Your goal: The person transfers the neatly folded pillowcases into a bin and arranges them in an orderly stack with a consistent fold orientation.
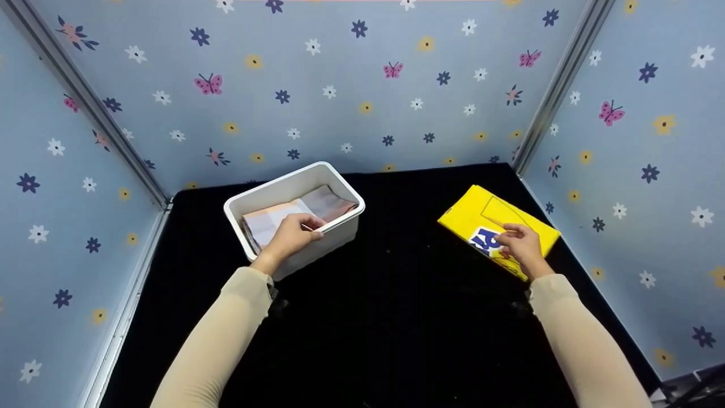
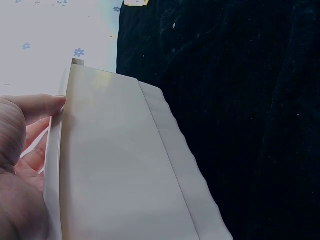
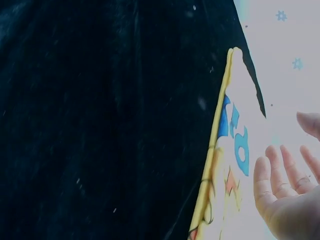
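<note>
A white plastic bin (image 1: 334, 241) stands on the black cloth, left of the middle in the head view. Folded cloths (image 1: 277, 218) in grey, white and peach lie inside it. My left hand (image 1: 291, 233) pinches the bin's near rim, fingers inside and thumb outside; the left wrist view shows the thumb (image 2: 47, 106) against that rim. To the right lies a folded yellow cloth (image 1: 473, 207) with a blue-and-white print. Over it hovers my right hand (image 1: 522, 245), holding nothing. Its fingers (image 3: 280, 172) are loosely spread in the right wrist view.
Black fabric (image 1: 391, 317) covers the table. Flower-and-butterfly panels (image 1: 362, 73) enclose the back and both sides, with metal posts (image 1: 561, 85) at the corners. The bin stands near the back panel, and the yellow cloth lies close to the right panel.
</note>
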Demonstrator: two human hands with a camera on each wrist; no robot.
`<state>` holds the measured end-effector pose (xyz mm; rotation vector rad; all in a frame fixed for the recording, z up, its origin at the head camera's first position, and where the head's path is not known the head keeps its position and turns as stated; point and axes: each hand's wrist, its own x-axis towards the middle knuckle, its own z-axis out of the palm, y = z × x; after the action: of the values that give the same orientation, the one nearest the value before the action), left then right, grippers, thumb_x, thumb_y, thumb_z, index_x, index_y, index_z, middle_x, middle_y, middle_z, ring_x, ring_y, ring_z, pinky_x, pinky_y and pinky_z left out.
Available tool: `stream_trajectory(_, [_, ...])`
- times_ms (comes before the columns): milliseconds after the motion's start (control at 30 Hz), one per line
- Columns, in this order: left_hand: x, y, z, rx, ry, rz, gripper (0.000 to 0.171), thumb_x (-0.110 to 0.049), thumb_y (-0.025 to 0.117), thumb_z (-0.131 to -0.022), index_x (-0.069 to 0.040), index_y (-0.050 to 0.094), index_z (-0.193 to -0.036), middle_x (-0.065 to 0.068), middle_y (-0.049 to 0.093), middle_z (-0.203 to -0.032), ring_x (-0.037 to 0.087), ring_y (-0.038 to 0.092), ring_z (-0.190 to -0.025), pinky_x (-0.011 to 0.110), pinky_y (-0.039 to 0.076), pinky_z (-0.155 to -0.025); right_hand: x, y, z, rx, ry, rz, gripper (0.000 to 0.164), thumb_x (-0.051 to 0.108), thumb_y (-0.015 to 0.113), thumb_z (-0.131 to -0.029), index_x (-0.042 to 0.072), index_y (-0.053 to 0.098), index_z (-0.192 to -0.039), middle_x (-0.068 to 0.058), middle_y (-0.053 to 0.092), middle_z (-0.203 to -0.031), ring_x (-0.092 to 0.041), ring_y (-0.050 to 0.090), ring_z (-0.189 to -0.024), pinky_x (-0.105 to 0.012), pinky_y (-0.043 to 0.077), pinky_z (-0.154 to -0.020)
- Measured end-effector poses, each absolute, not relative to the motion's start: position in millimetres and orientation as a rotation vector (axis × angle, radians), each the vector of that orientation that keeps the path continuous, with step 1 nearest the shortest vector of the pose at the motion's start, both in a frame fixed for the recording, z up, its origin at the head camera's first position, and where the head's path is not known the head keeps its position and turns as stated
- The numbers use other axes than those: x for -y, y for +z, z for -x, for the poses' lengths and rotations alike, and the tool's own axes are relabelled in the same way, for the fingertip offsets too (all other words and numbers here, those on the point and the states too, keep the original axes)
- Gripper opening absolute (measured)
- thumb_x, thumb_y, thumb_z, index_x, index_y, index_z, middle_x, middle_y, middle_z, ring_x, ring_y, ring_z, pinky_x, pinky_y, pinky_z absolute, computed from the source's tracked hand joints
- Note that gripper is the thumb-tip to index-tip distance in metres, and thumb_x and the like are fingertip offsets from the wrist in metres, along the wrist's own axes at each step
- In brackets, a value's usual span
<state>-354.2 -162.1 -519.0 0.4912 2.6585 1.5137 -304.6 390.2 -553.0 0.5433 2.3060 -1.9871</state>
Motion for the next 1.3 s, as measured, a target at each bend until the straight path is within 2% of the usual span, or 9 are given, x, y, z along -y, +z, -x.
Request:
stream_trajectory(133, [160.5,-517.9,352.3,-2.661,1.497,-0.471,0.023,-0.001,0.078,-0.09,0.005,0.08,-0.112,0.02,0.08,-0.104,0.014,0.068,-0.083,0.017,0.05,-0.075,-397.7,-557.5,299.4,-2.307,-1.986,-0.571,0.065,0.005,0.071,-0.103,-0.009,0.041,-0.159,0.001,0.065,-0.105,-0.008,0.07,-0.081,-0.025,0.065,-0.078])
stream_trajectory(267, [160.3,-518.3,352.0,-2.662,1.495,-0.46,0.023,-0.001,0.078,-0.09,0.004,0.08,-0.112,0.02,0.081,-0.105,0.011,0.066,-0.083,0.017,0.05,-0.076,-413.1,-577.1,301.8,-2.388,-1.933,-0.616,0.066,0.012,0.074,-0.104,-0.005,0.043,-0.16,0.009,0.066,-0.1,-0.007,0.073,-0.089,-0.023,0.064,-0.085])
stream_trajectory(333, [160.5,-518.8,352.5,-2.664,1.496,-0.466,0.023,-0.001,0.078,-0.09,0.004,0.08,-0.112,0.02,0.081,-0.104,0.012,0.066,-0.083,0.017,0.05,-0.076,-416.7,-579.1,300.0,-2.425,-1.891,-0.647,0.067,0.016,0.074,-0.104,-0.003,0.044,-0.16,0.01,0.065,-0.102,-0.008,0.072,-0.093,-0.022,0.063,-0.086])
stream_trajectory(533, [160.4,-520.6,353.9,-2.671,1.485,-0.464,0.023,-0.001,0.078,-0.09,0.004,0.08,-0.112,0.019,0.081,-0.103,0.011,0.066,-0.082,0.018,0.05,-0.077,-425.1,-584.6,294.8,-2.516,-1.818,-0.762,0.068,0.017,0.076,-0.103,-0.002,0.045,-0.16,0.001,0.063,-0.109,-0.009,0.066,-0.091,-0.021,0.06,-0.081])
stream_trajectory(700, [161.2,-520.9,354.0,-2.676,1.483,-0.462,0.023,-0.001,0.078,-0.09,0.004,0.08,-0.112,0.019,0.081,-0.104,0.01,0.066,-0.083,0.019,0.051,-0.078,-429.2,-590.4,290.8,-2.609,-1.692,-0.836,0.072,0.019,0.076,-0.102,-0.001,0.042,-0.163,-0.013,0.059,-0.13,-0.014,0.059,-0.099,-0.02,0.055,-0.078])
stream_trajectory(833, [161.2,-521.1,354.2,-2.668,1.496,-0.462,0.024,0.0,0.078,-0.089,0.004,0.08,-0.112,0.019,0.08,-0.104,0.01,0.066,-0.082,0.018,0.051,-0.078,-430.6,-594.0,288.6,-2.669,-1.597,-0.911,0.075,0.022,0.074,-0.103,0.0,0.039,-0.165,-0.025,0.051,-0.151,-0.03,0.056,-0.122,-0.031,0.054,-0.095])
stream_trajectory(967, [160.6,-521.0,354.1,-2.664,1.505,-0.465,0.024,0.0,0.078,-0.089,0.004,0.08,-0.112,0.018,0.08,-0.103,0.009,0.065,-0.081,0.017,0.051,-0.077,-432.7,-598.0,286.1,-2.671,-1.602,-0.969,0.076,0.019,0.072,-0.103,0.0,0.035,-0.167,-0.029,0.044,-0.162,-0.041,0.048,-0.143,-0.048,0.05,-0.116])
stream_trajectory(1100, [161.2,-521.9,354.2,-2.674,1.495,-0.466,0.024,-0.001,0.078,-0.089,0.004,0.08,-0.113,0.018,0.081,-0.103,0.011,0.067,-0.082,0.018,0.051,-0.077,-435.1,-601.4,282.8,-2.676,-1.603,-1.001,0.077,0.016,0.07,-0.103,-0.001,0.033,-0.168,-0.031,0.04,-0.167,-0.043,0.044,-0.149,-0.052,0.046,-0.122])
stream_trajectory(1300, [161.4,-520.3,353.4,-2.684,1.48,-0.468,0.022,-0.001,0.078,-0.09,0.003,0.08,-0.112,0.019,0.081,-0.105,0.018,0.07,-0.087,0.019,0.051,-0.078,-437.5,-603.0,280.9,-2.635,-1.62,-1.043,0.08,0.016,0.068,-0.104,0.001,0.027,-0.17,-0.027,0.034,-0.173,-0.038,0.044,-0.149,-0.049,0.044,-0.125])
